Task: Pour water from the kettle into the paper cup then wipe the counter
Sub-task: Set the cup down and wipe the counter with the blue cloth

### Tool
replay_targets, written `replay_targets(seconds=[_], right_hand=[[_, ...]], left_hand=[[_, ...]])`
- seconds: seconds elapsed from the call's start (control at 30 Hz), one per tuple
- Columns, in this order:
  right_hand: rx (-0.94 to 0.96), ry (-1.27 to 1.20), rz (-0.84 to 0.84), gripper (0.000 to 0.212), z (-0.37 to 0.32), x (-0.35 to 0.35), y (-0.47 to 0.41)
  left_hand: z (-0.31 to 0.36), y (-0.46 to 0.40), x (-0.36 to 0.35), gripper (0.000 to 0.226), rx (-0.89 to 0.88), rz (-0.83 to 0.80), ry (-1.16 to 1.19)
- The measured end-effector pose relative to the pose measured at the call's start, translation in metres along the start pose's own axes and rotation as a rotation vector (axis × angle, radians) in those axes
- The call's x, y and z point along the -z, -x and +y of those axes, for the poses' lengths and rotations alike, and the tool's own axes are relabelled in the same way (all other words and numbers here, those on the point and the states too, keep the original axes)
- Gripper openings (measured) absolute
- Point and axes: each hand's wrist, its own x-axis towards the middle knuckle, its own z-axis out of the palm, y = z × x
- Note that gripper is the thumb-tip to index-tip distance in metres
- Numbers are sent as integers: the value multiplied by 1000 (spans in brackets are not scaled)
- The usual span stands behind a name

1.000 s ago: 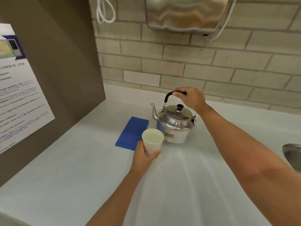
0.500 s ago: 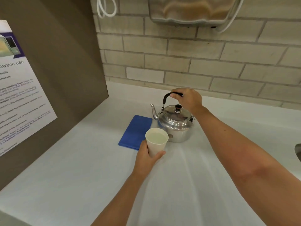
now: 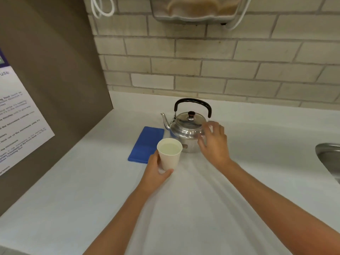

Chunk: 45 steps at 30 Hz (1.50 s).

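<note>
A shiny metal kettle (image 3: 184,130) with a black arched handle stands on the white counter (image 3: 92,199), spout pointing left. In front of it stands a white paper cup (image 3: 170,157) with water inside, and my left hand (image 3: 154,172) grips its left side. My right hand (image 3: 214,142) hovers by the kettle's right side, fingers apart, holding nothing. A folded blue cloth (image 3: 146,144) lies flat to the left of the kettle and cup.
A brick wall runs behind the counter with a metal dispenser (image 3: 195,10) mounted above. A brown side panel with a printed notice (image 3: 18,122) closes the left. A steel sink rim (image 3: 329,157) shows at the right edge.
My right hand has let go of the kettle's handle and dropped down to the kettle's right side. The kettle stays on the counter. My left hand keeps its hold on the cup.
</note>
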Motion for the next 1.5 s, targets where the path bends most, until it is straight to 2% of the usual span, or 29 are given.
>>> replay_targets(seconds=[0.07, 0.17, 0.27, 0.33, 0.5, 0.67, 0.8, 0.9, 1.03, 1.13, 1.2, 1.3, 1.4, 1.43, 1.5], right_hand=[[-38, 82, -141, 50, 19, -7, 44], [-111, 177, -307, 50, 41, -16, 88], [-118, 216, -331, 49, 45, -19, 99], [-141, 223, -356, 51, 42, -19, 98], [-171, 233, -403, 53, 41, -19, 100], [-171, 244, -387, 54, 50, -26, 101], [-171, 260, -382, 53, 49, -26, 99], [-185, 244, -386, 52, 44, -25, 99], [-198, 232, -394, 51, 39, -24, 98], [-208, 224, -407, 52, 39, -24, 98], [-216, 209, -404, 52, 40, -23, 97], [-221, 198, -416, 52, 38, -21, 99], [-229, 160, -442, 51, 37, -15, 104], [-234, 147, -453, 51, 37, -14, 107], [-238, 137, -464, 50, 36, -11, 112]], left_hand=[[-2, 7, 12, 73, -37, -64, -85], [-2, 10, 31, 54, -83, -74, -119], [-2, -10, 51, 40, -122, 31, -134], [-3, -35, 58, 38, -121, 51, -253], [-14, -105, 42, 44, -101, -33, -795], [-32, -130, 27, 50, -34, -196, -980], [-47, -106, 41, 50, -115, -169, -982], [-73, -81, 92, 49, -184, -118, -999], [-93, -69, 148, 49, -7, -29, -1006], [-81, -60, 120, 51, 88, -14, -994], [-70, -41, 90, 52, 75, -15, -979], [-59, 9, 58, 51, -87, -104, -965], [-65, 53, 66, 50, -264, -218, -923], [-68, 55, 79, 49, -250, -205, -919], [-70, 46, 100, 49, -104, -108, -942]])
